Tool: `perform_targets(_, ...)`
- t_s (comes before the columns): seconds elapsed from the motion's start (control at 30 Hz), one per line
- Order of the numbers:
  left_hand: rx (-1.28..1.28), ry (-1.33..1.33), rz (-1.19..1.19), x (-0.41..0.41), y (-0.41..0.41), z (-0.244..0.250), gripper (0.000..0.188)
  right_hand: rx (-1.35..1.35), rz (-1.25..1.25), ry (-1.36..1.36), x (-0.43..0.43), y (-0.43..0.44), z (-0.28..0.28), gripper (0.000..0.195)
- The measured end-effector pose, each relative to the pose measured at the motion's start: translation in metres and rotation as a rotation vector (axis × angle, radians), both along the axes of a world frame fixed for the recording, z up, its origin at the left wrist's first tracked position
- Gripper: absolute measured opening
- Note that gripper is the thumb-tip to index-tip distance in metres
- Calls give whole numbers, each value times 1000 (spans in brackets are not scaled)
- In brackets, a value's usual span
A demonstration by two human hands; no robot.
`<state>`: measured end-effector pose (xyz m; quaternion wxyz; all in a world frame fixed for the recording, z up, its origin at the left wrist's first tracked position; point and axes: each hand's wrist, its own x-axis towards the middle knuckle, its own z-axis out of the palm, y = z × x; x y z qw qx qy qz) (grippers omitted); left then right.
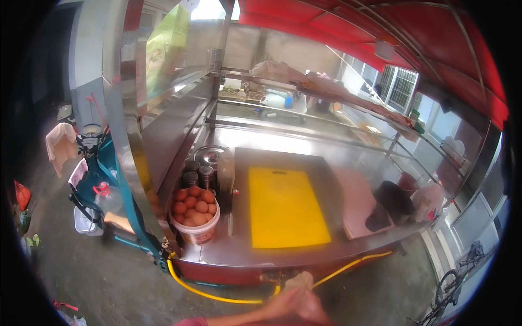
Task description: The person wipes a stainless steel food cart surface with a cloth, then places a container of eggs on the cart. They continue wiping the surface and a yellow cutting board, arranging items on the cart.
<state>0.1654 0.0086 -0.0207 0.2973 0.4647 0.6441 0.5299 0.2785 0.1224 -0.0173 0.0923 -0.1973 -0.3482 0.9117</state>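
At the bottom centre, my left hand point(282, 302) and my right hand point(313, 309) are close together, blurred, in front of the stall counter's front edge. Both grip a pale, crumpled, thin sheet, perhaps a cloth or a plastic glove point(300, 282). Beyond them a yellow cutting board point(287, 210) lies flat on a dark griddle-like plate point(277, 157) set in the steel counter point(228, 252). To its left stands a white bucket point(195, 235) heaped with brown eggs point(194, 207). Behind the bucket are several metal-topped jars point(206, 176), a tall bottle point(225, 171) and a round steel lid point(211, 155).
A yellow hose point(216, 299) loops below the counter's front. On the right lie a pinkish board point(357, 199), a dark pot-like container point(393, 197) and a plastic bag point(428, 199). A steel post point(136, 163) and a teal tricycle point(107, 163) flank the left. Rails point(293, 109) cross behind.
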Motion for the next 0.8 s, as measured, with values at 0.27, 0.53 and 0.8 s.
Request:
perform_targets(0.27,137,274,79,-9,-10,-8,37,-271,220,227,-4,16,-36,38)
perform_targets(0.53,149,197,86,-16,-12,-7,29,-453,55,49,-8,2,-33,33)
perform_targets(0.8,49,50,77,-15,-7,-6,23,-228,95,-20,-11,-1,-37,31)
